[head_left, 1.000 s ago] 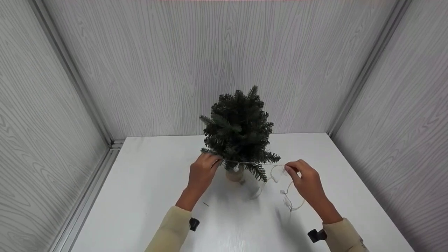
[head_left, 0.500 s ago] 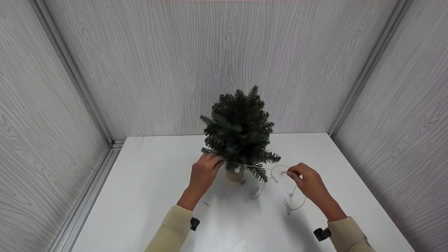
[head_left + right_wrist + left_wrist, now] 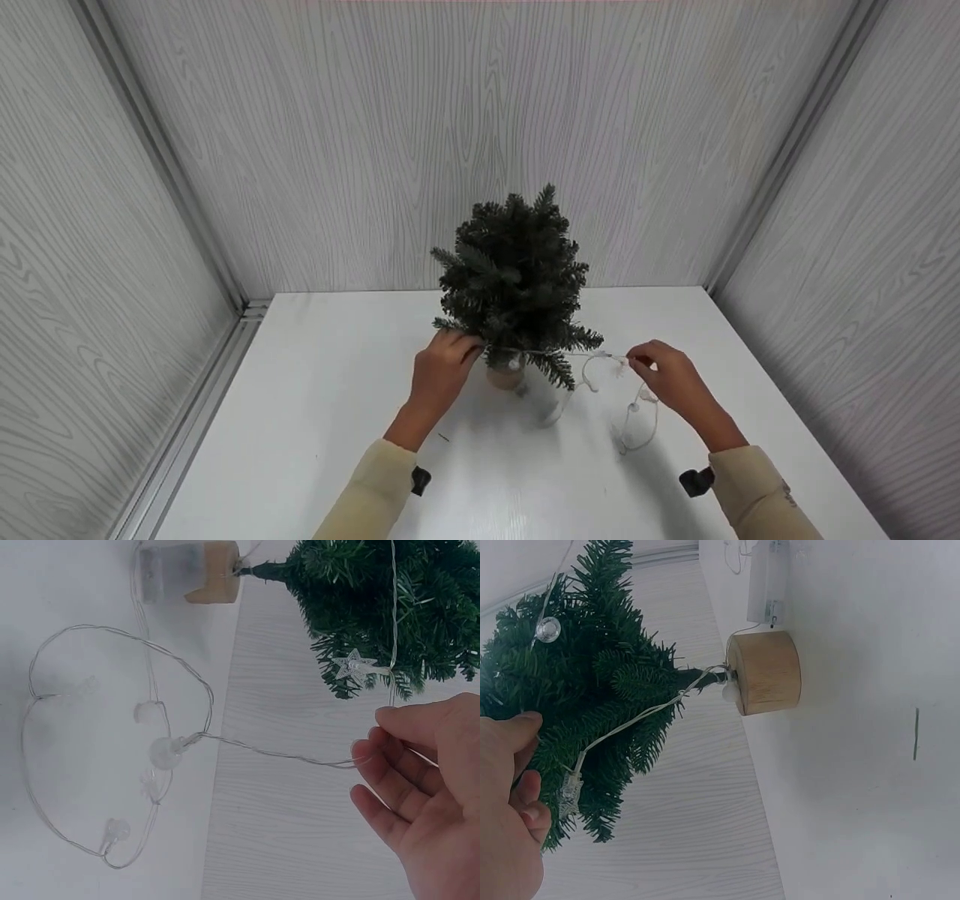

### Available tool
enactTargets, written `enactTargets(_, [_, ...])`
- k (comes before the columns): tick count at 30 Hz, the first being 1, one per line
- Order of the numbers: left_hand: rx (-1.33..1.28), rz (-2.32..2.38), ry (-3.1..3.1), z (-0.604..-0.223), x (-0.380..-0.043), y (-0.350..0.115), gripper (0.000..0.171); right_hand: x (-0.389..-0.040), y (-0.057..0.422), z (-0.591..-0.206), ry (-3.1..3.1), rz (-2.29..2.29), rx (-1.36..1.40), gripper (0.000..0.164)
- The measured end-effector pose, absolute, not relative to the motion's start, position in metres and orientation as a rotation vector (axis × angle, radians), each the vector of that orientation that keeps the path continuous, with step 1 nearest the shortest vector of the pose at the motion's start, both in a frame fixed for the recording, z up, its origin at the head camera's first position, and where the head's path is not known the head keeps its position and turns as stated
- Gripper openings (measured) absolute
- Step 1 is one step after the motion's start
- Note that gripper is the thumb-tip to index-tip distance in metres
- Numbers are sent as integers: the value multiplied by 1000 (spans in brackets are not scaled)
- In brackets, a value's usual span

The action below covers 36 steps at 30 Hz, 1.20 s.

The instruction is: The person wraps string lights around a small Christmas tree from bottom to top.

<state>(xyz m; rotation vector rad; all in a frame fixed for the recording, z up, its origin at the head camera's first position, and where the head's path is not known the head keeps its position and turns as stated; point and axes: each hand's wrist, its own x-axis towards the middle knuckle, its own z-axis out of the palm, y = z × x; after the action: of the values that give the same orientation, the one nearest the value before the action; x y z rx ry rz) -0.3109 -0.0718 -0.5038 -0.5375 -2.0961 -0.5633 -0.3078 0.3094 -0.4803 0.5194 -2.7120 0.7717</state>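
Note:
A small artificial Christmas tree (image 3: 517, 277) stands upright on a round wooden base (image 3: 769, 673). My left hand (image 3: 441, 367) is at its lower left branches, thumb and fingers pinching the string lights there. From that hand the thin clear wire runs nearly level across the front of the tree to my right hand (image 3: 671, 379), which pinches it between thumb and fingers. A star-shaped light (image 3: 352, 666) hangs on this stretch, close to the right fingertips. Below the right hand, the rest of the string lights (image 3: 166, 752) trails in a loose loop with several clear ornaments.
A translucent battery box (image 3: 768, 581) lies beside the wooden base. One fallen green needle (image 3: 916, 733) is on the white table (image 3: 337, 450). Wood-grain panels (image 3: 375, 150) enclose the table at the back and both sides.
My right hand dips slightly, then rises, shifting a little to the right overall with the wire. The loose loop below it swings along. My left hand stays almost in place.

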Motion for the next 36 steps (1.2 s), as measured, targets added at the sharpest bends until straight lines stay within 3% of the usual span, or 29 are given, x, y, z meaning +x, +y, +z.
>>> enactTargets(17, [-518, -538, -2132, -503, -309, -71, 4, -331, 331, -476, -2656, 856, 376, 13])
enactTargets(24, [-494, -550, -2108, -489, -294, -68, 9, -333, 328, -477, -2683, 1017, 317, 15])
enactTargets(36, [-631, -817, -2005, -464, -272, 11, 11, -331, 317, -466, -2640, 1177, 243, 20])
